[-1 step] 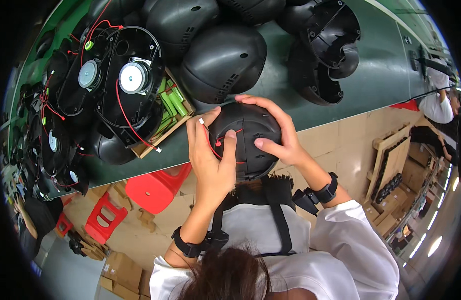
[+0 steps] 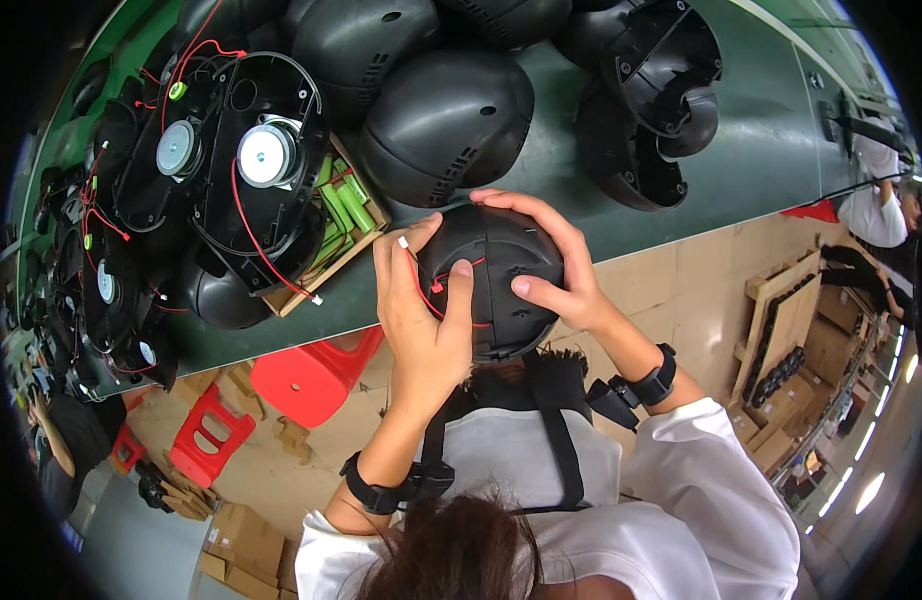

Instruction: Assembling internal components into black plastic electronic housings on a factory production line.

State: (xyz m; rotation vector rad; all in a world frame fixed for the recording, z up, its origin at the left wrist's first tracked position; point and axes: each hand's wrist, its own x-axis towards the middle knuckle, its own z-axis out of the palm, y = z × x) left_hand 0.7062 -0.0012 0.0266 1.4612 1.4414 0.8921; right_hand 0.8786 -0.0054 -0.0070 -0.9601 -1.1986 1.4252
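Observation:
Both my hands hold a round black plastic housing (image 2: 516,240) just off the near edge of the table. My left hand (image 2: 426,310) is closed round its left side, with the thumb pressed on the face beside a seam. Round the right side curls my right hand (image 2: 571,270), its thumb on the face and its fingers over the far rim. Thin red wires (image 2: 438,284) lie across the housing by my left thumb, and a small white connector (image 2: 403,242) sticks up by my left fingers. The housing's underside is hidden.
Beyond my hands, several black shells (image 2: 451,125) crowd the green table (image 2: 761,130). Open halves with silver speakers (image 2: 266,155) and red leads stand at left, beside a carton of green cells (image 2: 346,205). Below are red stools (image 2: 311,385); a wooden pallet (image 2: 781,310) stands right.

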